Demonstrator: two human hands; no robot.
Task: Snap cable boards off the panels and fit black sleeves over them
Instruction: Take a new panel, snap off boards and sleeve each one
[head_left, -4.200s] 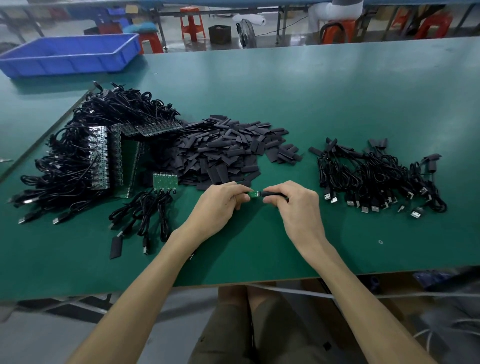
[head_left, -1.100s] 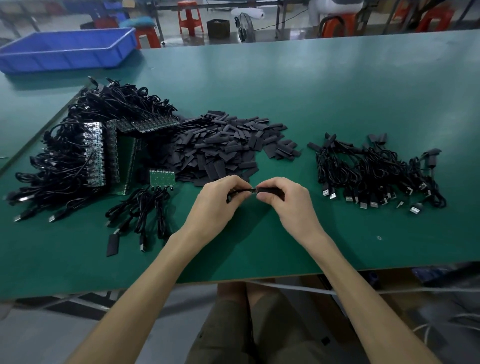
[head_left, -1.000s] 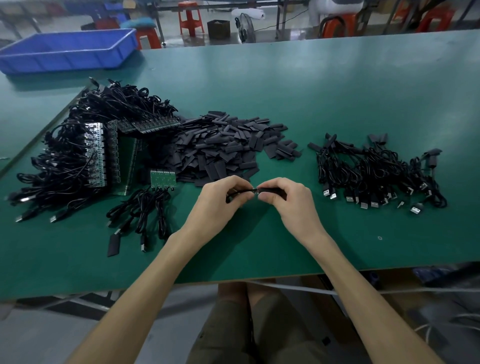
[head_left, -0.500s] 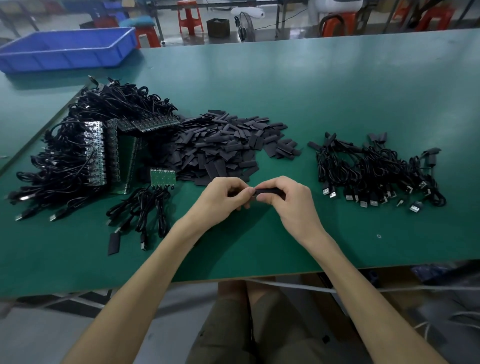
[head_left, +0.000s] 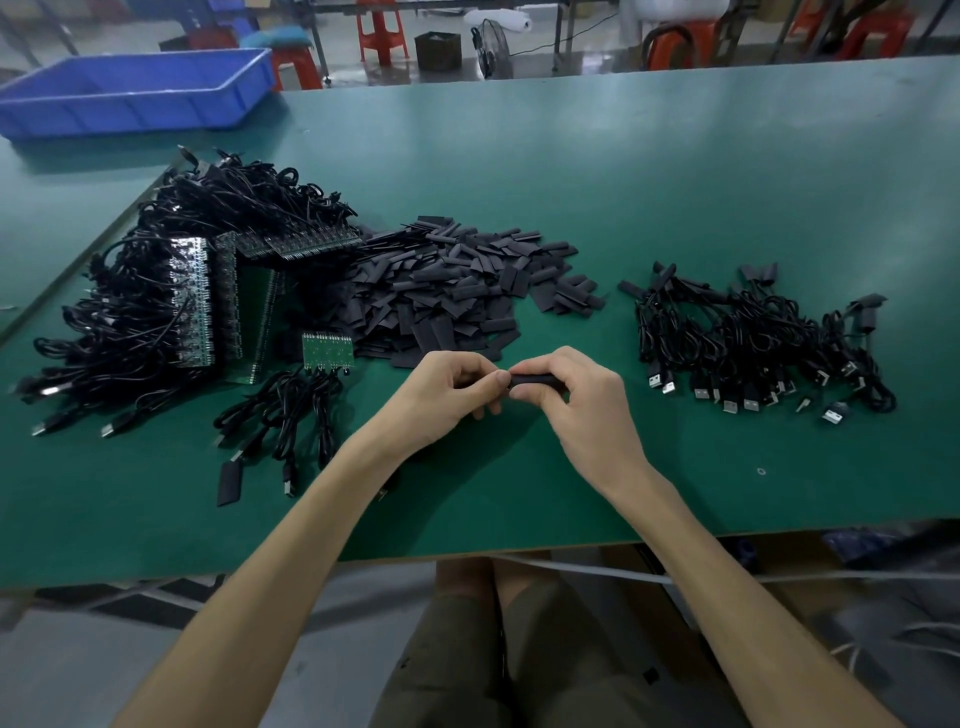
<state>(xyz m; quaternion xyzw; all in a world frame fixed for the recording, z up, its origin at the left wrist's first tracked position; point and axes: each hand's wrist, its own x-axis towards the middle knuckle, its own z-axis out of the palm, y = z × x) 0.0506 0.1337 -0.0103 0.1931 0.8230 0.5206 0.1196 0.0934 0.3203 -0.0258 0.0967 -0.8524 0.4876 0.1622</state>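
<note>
Right hand (head_left: 582, 400) grips a short black tube sleeve (head_left: 535, 383), left hand (head_left: 447, 395) pinching its thin black cable (head_left: 466, 383) above mid-table — a sleeved cable pile (head_left: 753, 338) lies right, many green board panels (head_left: 197, 306) wait leftward

Head-worn camera (wide-angle) looks forward and down, close over the table (head_left: 675, 166).

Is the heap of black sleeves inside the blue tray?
No, the heap of black sleeves lies on the green table, apart from the blue tray.
</note>
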